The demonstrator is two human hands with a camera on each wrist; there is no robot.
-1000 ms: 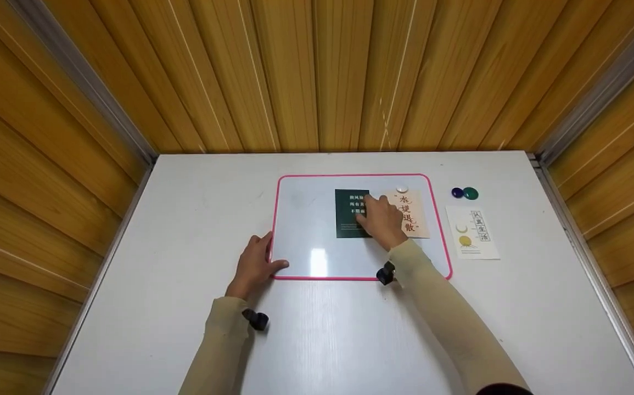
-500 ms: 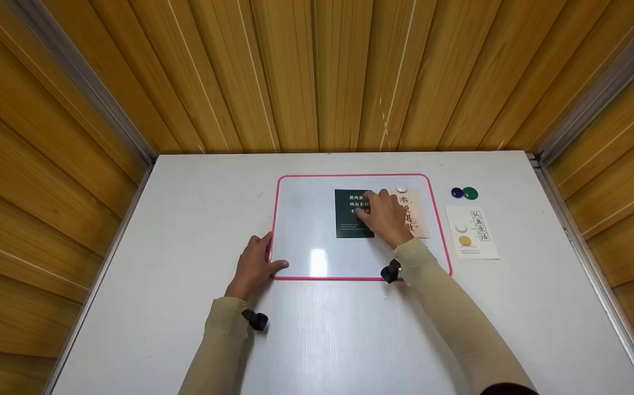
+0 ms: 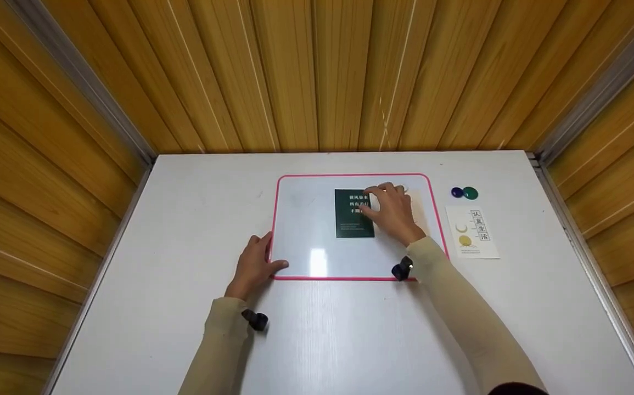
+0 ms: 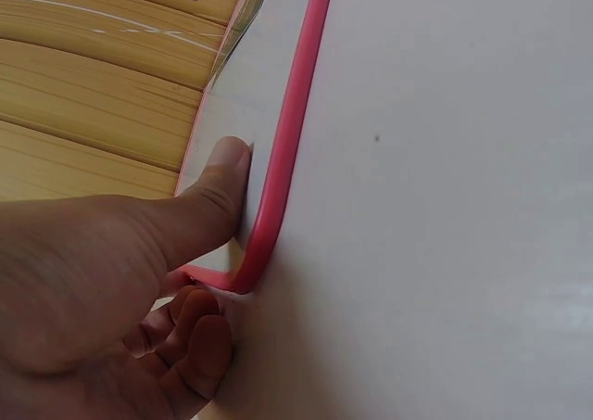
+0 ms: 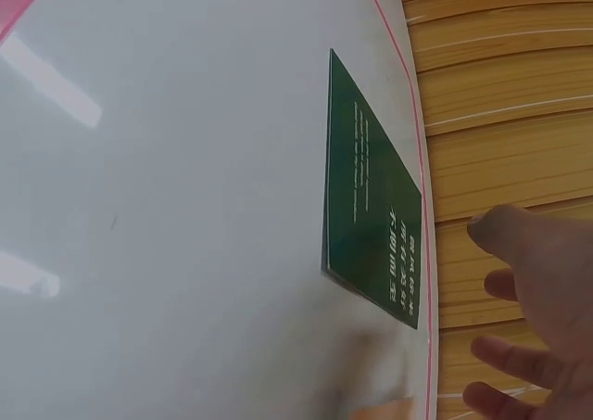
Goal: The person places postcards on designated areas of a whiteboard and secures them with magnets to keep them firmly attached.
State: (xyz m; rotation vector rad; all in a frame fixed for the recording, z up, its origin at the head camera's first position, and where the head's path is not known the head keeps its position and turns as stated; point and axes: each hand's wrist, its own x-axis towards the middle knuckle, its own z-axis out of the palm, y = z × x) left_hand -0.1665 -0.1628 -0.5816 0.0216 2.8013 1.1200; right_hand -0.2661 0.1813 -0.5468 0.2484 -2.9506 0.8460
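A whiteboard [image 3: 301, 236] with a pink rim lies on the table. My left hand [image 3: 252, 266] grips its lower left corner, thumb on the face and the other fingers curled at the edge, as the left wrist view [image 4: 102, 262] shows. On the board lies a dark green card [image 3: 352, 222] with white writing. Just right of it my right hand [image 3: 396, 213] hovers with spread, bent fingers; nothing shows between them in the right wrist view. That hand mostly covers a beige card [image 3: 417, 202] and partly hides a white round magnet [image 3: 404, 188].
Right of the board lies a white card [image 3: 472, 233] with a moon print. Above it a dark blue magnet [image 3: 457, 192] and a green magnet [image 3: 470, 193] touch each other. Wood-look panels [image 3: 317, 77] rise behind the white table [image 3: 207, 219].
My right hand has drifted right, off the green card and over the beige card, uncovering the green card's right side. The left hand and the board have stayed put.
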